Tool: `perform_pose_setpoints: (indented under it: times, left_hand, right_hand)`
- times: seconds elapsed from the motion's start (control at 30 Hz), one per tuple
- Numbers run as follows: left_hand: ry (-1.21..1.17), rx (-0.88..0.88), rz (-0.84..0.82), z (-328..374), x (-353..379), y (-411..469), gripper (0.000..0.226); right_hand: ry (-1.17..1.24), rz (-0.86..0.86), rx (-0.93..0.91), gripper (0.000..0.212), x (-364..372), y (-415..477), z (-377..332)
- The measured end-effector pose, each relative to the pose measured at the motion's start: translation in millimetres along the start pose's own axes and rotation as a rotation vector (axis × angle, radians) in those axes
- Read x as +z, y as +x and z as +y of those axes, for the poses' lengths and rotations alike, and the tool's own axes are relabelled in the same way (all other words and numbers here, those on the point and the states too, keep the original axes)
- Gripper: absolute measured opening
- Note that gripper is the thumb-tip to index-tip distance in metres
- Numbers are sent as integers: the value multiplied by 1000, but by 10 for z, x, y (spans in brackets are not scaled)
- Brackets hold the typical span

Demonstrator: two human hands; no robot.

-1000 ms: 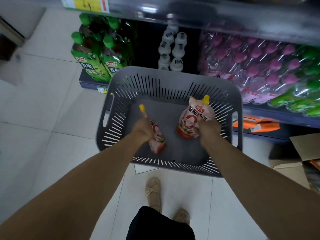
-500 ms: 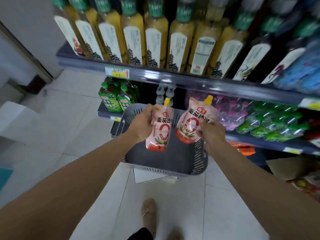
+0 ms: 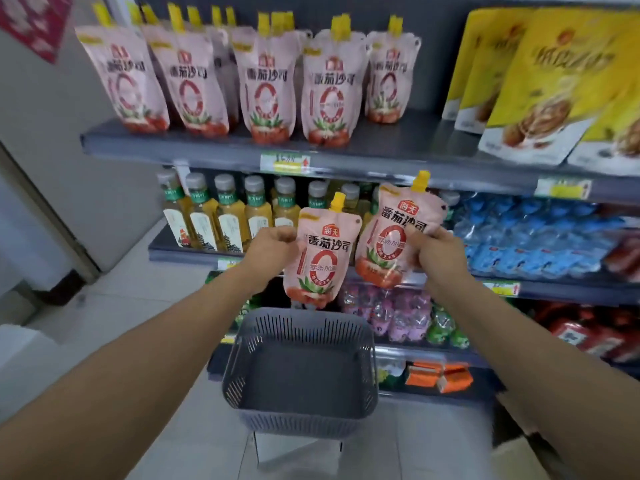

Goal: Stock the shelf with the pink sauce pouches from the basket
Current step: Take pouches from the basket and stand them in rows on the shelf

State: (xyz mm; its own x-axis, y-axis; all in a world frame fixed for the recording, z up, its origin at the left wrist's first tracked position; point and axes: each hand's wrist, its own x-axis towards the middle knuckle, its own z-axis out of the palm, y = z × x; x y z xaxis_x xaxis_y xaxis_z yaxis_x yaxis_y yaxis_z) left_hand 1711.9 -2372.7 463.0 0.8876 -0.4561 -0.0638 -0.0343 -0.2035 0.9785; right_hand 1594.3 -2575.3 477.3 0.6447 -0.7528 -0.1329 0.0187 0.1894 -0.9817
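Dim, motion-blurred, wide-angle edge distortion

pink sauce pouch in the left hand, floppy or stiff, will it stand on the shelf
Probably pliable: the pouch bulges low where the left hand pinches its edge. Likely stands, since shelved pouches sit upright on their bases, some leaning.

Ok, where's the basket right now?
In the head view, the basket sits low at centre, before the lower shelves, under the pouch held by the left hand.

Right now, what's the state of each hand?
Left hand: closed, grips the lower pink pouch.
Right hand: closed, grips the higher pink pouch.
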Motion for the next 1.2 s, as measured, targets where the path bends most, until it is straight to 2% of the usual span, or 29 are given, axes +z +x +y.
perform_pose_setpoints:
  times: [0.1,0.27,0.47,0.57,0.7,0.9,1.07,1.2]
  left_hand:
    - [-26,-13,11,362,0,76,19]
    - [-238,84,-54,930,20,207,22]
    - [-429,189,-85,1360,131,417,33]
    - [-448,227,-68,1502,221,526,32]
    - [-486,239,-7,1677,368,710,34]
    - [-453,250,91,1834,637,971,31]
    - [-447,243,131,1869,794,1161,36]
    - [-463,244,154,1880,833,1245,31]
  right_hand:
    - [76,-18,-65,16,23,21,-358]
    - [116,20,-181,14,116,126,-906]
    - [68,87,-364,24,163,371,-1397]
    - [75,89,-409,19,192,530,-1561]
    - [53,56,-411,4,251,844,-1666]
    - [24,-5,-351,6,354,1461,-1769]
    - [-45,-101,-290,6,423,1963,-1811]
    - [-93,-199,-262,4,541,2255,-1754]
